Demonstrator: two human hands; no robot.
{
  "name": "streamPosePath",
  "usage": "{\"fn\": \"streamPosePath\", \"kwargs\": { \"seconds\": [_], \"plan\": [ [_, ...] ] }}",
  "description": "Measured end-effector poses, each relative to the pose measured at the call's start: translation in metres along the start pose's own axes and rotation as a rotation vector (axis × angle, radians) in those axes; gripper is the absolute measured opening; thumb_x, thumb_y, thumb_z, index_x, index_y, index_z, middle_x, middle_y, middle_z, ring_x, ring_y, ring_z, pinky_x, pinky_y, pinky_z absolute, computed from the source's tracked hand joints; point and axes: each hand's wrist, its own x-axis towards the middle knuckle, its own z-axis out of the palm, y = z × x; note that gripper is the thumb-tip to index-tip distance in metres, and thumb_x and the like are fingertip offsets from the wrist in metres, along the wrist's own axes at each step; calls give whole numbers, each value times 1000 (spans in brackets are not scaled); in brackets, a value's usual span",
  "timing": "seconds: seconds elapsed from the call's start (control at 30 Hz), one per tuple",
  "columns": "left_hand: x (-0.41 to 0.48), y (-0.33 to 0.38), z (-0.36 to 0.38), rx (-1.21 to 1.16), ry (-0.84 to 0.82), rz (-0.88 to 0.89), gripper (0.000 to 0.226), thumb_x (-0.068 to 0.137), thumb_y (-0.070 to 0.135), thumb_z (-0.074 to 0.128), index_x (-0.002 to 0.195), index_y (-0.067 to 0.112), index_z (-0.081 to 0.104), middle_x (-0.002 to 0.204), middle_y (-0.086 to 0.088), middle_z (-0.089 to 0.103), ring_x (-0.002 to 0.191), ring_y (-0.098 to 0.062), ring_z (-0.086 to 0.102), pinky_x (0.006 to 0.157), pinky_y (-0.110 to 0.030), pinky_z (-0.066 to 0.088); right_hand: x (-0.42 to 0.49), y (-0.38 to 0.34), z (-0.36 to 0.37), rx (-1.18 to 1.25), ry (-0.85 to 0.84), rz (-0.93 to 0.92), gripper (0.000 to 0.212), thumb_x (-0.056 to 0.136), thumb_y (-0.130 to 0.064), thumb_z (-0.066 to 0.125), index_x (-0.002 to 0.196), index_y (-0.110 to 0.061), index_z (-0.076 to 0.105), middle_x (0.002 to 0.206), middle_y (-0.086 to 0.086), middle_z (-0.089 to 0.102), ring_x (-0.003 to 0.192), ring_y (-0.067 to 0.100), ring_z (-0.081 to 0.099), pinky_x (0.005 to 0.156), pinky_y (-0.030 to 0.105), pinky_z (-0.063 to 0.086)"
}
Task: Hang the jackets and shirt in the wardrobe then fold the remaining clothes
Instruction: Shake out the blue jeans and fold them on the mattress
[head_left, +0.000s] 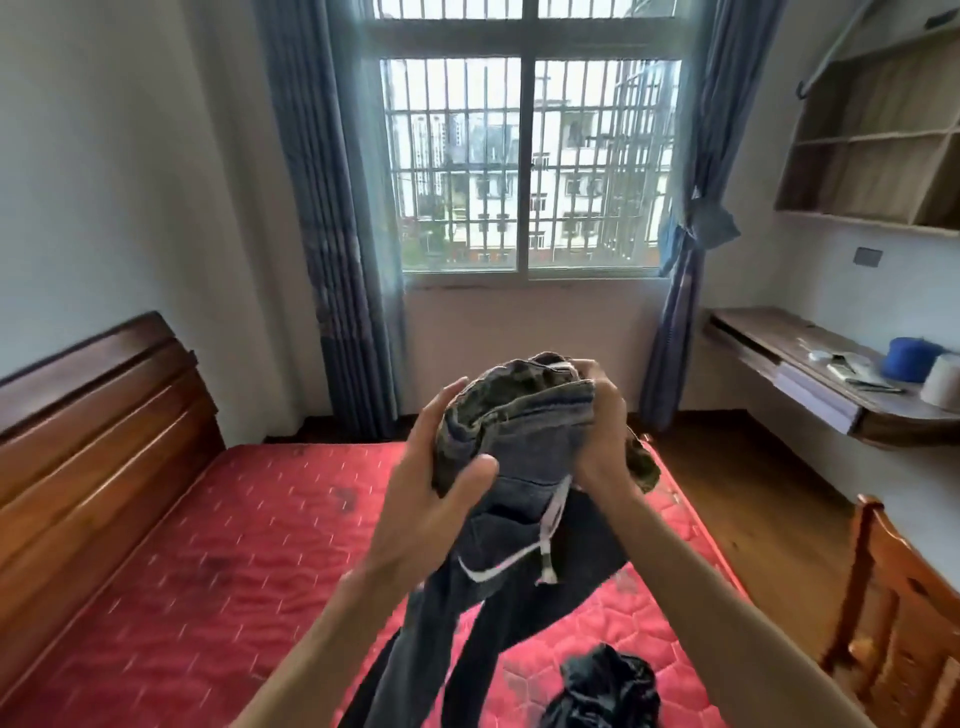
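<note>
Marks: we find one white curved tick-shaped logo on the front of the dark grey-blue soft fabric trousers (524, 499). Any lettering is too blurred for us to read.

Count: two hands, one pair of trousers with a white drawstring (550, 525), one olive camouflage-patterned garment (511, 387), one crumpled black garment (605, 686), two blue curtains (332, 218), one blue yarn cone (909, 358), one cream yarn cone (943, 382), one wooden chair (904, 597).

Grip: the left hand (441, 467) cups the left side of the bunched waistband, thumb pressed across the front, fingers spread behind. The right hand (605, 431) has its fingers curled over the waistband's top right corner. We see the camouflage garment bundled on top of the waistband, between the two hands and spilling past the right wrist.

Position: the trousers are held up in the air above the red quilted mattress (234, 545), legs hanging down toward its near edge. The black garment lies on the mattress at the near right corner. The wooden headboard (93, 415) runs along the left edge. Both cones stand on the wooden wall desk (810, 364) at right.
</note>
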Motion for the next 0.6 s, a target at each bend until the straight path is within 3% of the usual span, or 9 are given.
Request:
{"fn": "streamPosePath", "kwargs": {
  "seconds": [0.07,0.13,0.2,0.3,0.37,0.4,0.47,0.53,0.6],
  "plan": [
    [5,2,4,116,43,36,64,79,31,80,136,21,53,120,8,69,114,-6,64,97,-26,51,3,-1,14,-34,-34,-78,14,78,-29,57,73,-36,68,66,-17,64,63,-2,58,63,22,49],
    [22,-2,-3,157,238,5,30,80,29,79,109,31,73,98,15,75,94,2,67,88,-33,55,2,-5,17,-232,-47,-243,8,77,-19,68,78,-25,62,70,-11,62,66,5,56,61,24,42],
    [37,0,-17,42,331,-99,9,83,25,74,87,32,78,83,15,75,83,-2,65,84,-35,55,6,5,8,-477,-104,-275,21,69,-20,78,85,-23,64,79,-10,60,74,9,56,66,22,39],
    [52,14,-40,-116,406,-213,15,89,10,71,80,21,75,76,11,75,78,-7,67,83,-33,56,3,20,-25,-524,-184,-261,55,48,-63,85,87,-26,72,91,-5,56,90,13,55,82,26,47],
    [60,27,-50,-187,414,-242,16,90,7,68,81,18,73,74,10,75,73,-5,69,77,-28,56,-2,40,-41,-563,-295,-163,98,40,-80,77,124,-32,63,121,-1,54,118,17,50,103,37,43],
    [63,32,-53,-200,400,-247,16,90,6,67,82,18,73,75,9,75,72,-5,69,75,-26,57,-7,49,-47,-563,-381,-56,119,39,-76,81,144,-31,46,139,2,46,132,21,43,111,40,37],
    [63,39,-58,-191,323,-249,25,91,2,64,76,17,77,74,8,75,71,-5,70,72,-23,58,-18,69,-51,-552,-561,134,141,46,-49,95,158,-28,12,158,5,28,147,23,25,119,37,26],
    [57,42,-59,-186,212,-265,41,92,-2,59,67,22,80,72,8,75,68,-3,70,66,-18,57,-25,88,-49,-540,-641,225,144,52,-33,97,159,-27,2,162,6,23,149,21,20,120,34,22],
    [51,44,-58,-190,103,-289,44,92,-3,57,67,25,80,74,7,76,70,-5,71,64,-18,56,-30,102,-42,-557,-679,277,142,51,-33,97,159,-26,5,159,2,26,149,20,21,121,36,22]
  ]
}}
